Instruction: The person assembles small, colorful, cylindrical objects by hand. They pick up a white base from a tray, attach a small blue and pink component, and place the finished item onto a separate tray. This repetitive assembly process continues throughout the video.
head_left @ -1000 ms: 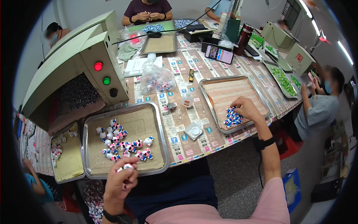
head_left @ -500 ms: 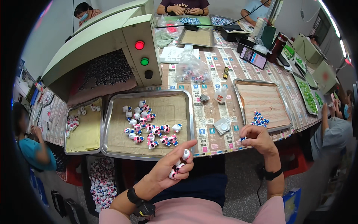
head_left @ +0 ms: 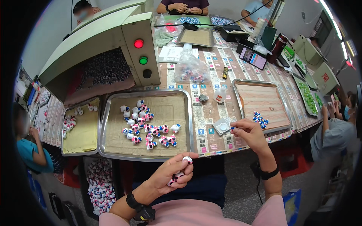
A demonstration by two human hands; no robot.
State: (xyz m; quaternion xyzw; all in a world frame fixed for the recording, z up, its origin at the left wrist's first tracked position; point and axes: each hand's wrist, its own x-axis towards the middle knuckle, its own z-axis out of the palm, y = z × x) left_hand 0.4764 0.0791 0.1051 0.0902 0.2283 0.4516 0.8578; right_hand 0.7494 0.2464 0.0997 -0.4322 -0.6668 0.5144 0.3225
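Observation:
My left hand (head_left: 166,177), above the front edge of the table, is closed around several small white, pink and black toy heads (head_left: 187,160). My right hand (head_left: 252,136) pinches a tiny blue and white toy piece (head_left: 232,129) between thumb and fingertips, just beside a small white dish (head_left: 223,126) on a pale square. Behind that hand, a pile of blue and white toy pieces (head_left: 260,119) lies in a cloth-lined metal tray (head_left: 266,97). Several pink, white and blue toy figures (head_left: 152,130) lie in the large metal tray (head_left: 190,128) at left.
A smaller tray with yellow lining (head_left: 81,139) and a beige machine (head_left: 130,34) with lit buttons stand left. Beyond the dish are a white bottle (head_left: 219,95), a plastic bag (head_left: 191,69) and a phone (head_left: 253,57). A bin of toy parts (head_left: 101,184) sits below. Other people work around.
My right hand has moved left from near the right tray to the white dish, still pinching the small piece. The left hand stays closed on the toy heads, tilted slightly. The view has shifted a little.

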